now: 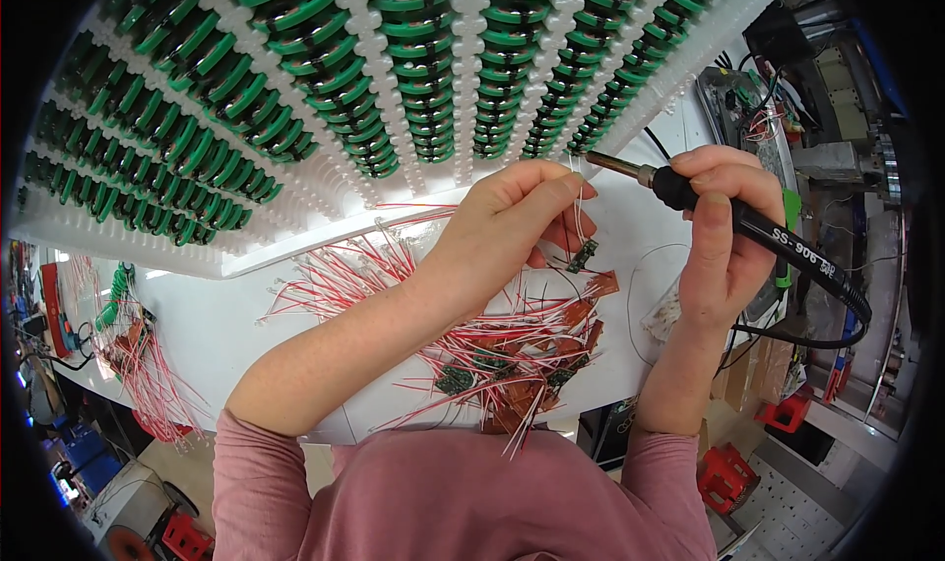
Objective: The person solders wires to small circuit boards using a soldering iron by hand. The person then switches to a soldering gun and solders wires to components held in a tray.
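A pink shirt (443,492) is closest, the person leaning in over the white bench (226,315). The left hand (522,212) has thumb and fingers pinched together on thin wires (579,207), and a small green board (582,256) dangles from them just below the fingertips. The right hand (728,231) is wrapped round the iron (679,189), whose tip points at the upper ends of those wires, right by the lower edge of the tray (709,39). Whether it touches them, I can't make out from here.

As for progress, I'd say this one board is midway: its wires are up at the tip, but I see no finished joint. The tray's rows are well filled with green discs (418,79), though I can't tell which are wired. Plenty looks left: a tangled heap (532,394) of red and white wires, with green boards and brown pieces among them, lies in front of the person, and a smaller bundle (138,349) sits off to the left.

For writing, pale letters and figures run along the iron's black handle, plain enough to read. Any other label round the room is too small to make out.
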`<control>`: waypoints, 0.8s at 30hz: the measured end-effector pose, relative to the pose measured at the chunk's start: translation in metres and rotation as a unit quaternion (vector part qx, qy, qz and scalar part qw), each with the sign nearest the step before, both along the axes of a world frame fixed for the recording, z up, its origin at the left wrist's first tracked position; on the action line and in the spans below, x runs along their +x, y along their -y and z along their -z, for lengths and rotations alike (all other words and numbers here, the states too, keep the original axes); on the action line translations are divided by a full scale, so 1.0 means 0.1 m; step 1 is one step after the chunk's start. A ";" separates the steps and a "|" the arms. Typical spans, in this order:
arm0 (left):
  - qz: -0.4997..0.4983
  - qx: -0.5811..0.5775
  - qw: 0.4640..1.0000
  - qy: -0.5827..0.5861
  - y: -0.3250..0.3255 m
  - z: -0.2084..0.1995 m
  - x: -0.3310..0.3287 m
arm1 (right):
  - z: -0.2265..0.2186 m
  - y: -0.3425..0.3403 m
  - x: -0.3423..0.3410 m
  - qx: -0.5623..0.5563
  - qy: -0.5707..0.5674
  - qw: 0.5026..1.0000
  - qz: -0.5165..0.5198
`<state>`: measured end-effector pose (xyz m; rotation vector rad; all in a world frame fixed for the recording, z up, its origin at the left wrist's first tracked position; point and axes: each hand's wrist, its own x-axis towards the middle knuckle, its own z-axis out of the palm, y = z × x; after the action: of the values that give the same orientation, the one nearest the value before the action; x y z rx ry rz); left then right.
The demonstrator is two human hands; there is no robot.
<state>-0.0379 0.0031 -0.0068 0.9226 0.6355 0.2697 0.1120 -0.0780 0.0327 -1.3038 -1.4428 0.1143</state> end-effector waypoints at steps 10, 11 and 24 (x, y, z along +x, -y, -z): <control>0.011 -0.013 1.000 -0.010 -0.04 -0.01 -0.03 | 0.00 -0.01 -0.04 0.000 -0.003 1.000 0.003; 0.014 -0.018 1.000 -0.012 -0.04 0.00 -0.04 | 0.00 -0.01 -0.05 -0.001 -0.004 1.000 0.002; 0.021 -0.023 0.999 -0.016 -0.08 0.01 -0.06 | 0.00 0.01 -0.05 -0.001 -0.039 0.999 -0.010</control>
<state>-0.0441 0.0107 -0.0077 0.8964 0.6488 0.2014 0.1067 -0.0792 0.0327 -1.2728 -1.3897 0.1779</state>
